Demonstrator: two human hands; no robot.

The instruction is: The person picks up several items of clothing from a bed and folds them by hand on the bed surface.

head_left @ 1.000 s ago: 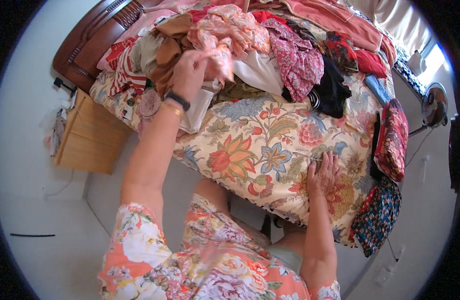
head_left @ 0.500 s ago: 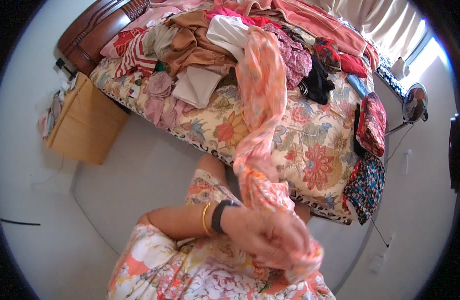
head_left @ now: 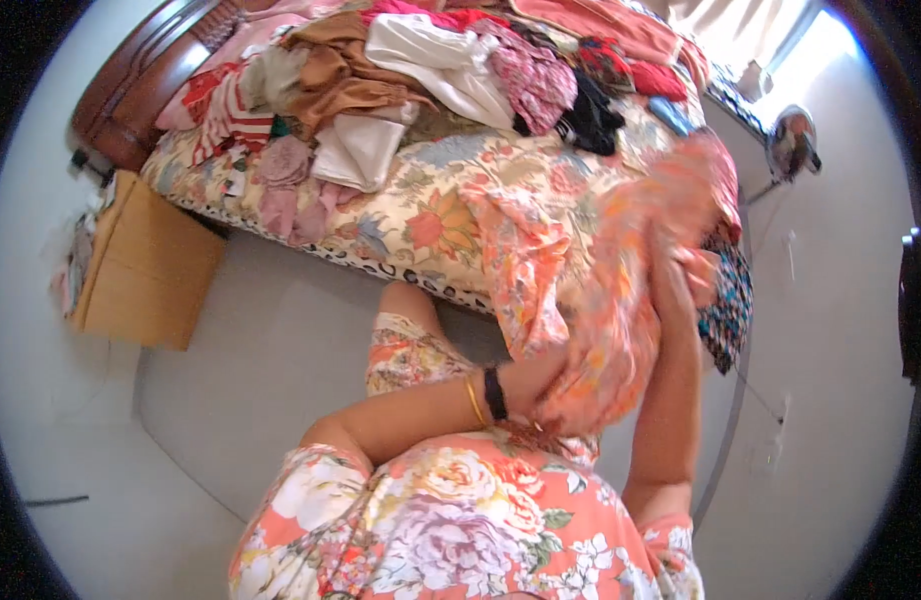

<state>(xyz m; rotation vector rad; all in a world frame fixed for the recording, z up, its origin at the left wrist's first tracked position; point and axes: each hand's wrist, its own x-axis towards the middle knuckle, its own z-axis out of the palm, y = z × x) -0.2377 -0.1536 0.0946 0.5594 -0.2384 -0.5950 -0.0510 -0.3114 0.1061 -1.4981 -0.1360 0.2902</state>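
Observation:
A long orange cloth (head_left: 621,330) with a small multicoloured pattern hangs twisted between my hands, blurred by motion. Bunched against the cloth's lower end is my left hand (head_left: 537,385), its fingers hidden by folds, with a black band and a gold bangle at the wrist. My right hand (head_left: 687,195) is raised over the bed's right part, closed on the upper end of the cloth and smeared. One loose length of the same cloth trails on the bed's near edge.
Heaped clothes lie across the flowered bed (head_left: 441,215), among them a white garment (head_left: 436,65), a brown garment (head_left: 336,85) and a black garment (head_left: 589,115). A wooden cabinet (head_left: 156,265) stands left, a fan (head_left: 792,143) at right. A dark flowered cloth (head_left: 726,320) hangs off the bed corner.
My right hand has swung up and to the right with one end of the cloth. The left hand has risen from near my lap. The view has shifted slightly.

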